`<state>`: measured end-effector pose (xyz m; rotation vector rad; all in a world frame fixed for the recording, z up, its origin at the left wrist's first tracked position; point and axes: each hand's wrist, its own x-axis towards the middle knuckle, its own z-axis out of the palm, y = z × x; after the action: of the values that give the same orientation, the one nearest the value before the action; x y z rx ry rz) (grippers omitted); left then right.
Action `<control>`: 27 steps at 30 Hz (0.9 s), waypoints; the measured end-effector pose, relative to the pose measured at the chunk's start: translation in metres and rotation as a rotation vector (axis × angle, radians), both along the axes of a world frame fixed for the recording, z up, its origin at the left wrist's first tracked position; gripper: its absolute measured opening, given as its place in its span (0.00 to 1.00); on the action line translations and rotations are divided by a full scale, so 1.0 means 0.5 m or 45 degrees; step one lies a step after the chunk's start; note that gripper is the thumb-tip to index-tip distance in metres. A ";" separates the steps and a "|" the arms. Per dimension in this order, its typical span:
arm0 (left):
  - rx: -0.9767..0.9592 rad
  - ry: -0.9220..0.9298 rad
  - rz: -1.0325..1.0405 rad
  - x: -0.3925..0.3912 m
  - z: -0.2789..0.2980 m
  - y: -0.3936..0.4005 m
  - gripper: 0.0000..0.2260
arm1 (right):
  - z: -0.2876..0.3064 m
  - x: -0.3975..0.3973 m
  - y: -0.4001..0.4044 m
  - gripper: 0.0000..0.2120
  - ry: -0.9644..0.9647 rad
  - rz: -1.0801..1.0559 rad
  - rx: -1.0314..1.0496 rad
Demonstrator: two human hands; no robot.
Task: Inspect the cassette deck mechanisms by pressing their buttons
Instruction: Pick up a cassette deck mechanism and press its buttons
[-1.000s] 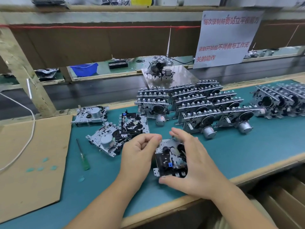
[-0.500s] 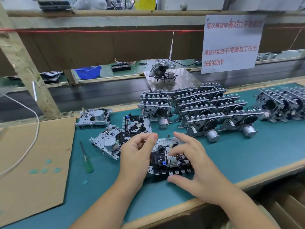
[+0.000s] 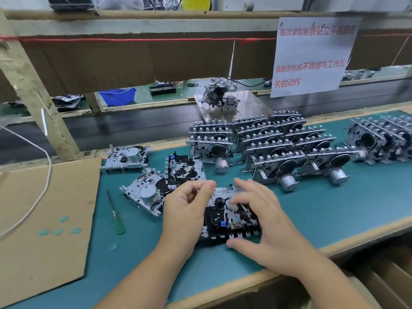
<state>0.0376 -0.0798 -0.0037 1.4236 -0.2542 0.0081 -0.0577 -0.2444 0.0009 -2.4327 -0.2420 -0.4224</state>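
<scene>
Your hands — left hand and right hand — are pinching the cassette deck mechanism at lower centre by its stiff, light metal edges; avoid the delicate levers.

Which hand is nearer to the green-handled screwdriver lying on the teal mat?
Left. The left hand is just to the right of the green-handled screwdriver; the right hand is farther right, beyond the cassette deck mechanism both hands hold.

Left hand: fingers curled, thumb and forefinger pinching the near-left edge of the cassette deck mechanism. Right hand: fingers arched over its top, thumb at near edge. Both forearms bare.
</scene>
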 end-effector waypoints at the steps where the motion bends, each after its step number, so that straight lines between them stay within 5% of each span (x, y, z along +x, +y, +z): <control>1: -0.006 0.004 0.007 0.000 0.000 0.000 0.05 | -0.001 0.001 0.001 0.32 0.001 -0.008 -0.029; 8: -0.026 0.027 0.006 -0.001 0.002 -0.001 0.04 | -0.009 0.001 0.006 0.39 -0.069 -0.063 -0.224; 15: -0.008 0.053 0.043 -0.003 0.003 -0.001 0.04 | -0.001 0.008 -0.010 0.49 0.030 0.006 -0.061; 27: 0.031 0.025 0.008 0.000 0.000 0.002 0.04 | -0.004 0.009 -0.010 0.43 -0.053 -0.081 -0.062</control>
<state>0.0377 -0.0789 -0.0035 1.4481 -0.2342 -0.0034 -0.0533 -0.2495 -0.0009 -2.4866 -0.1951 -0.5011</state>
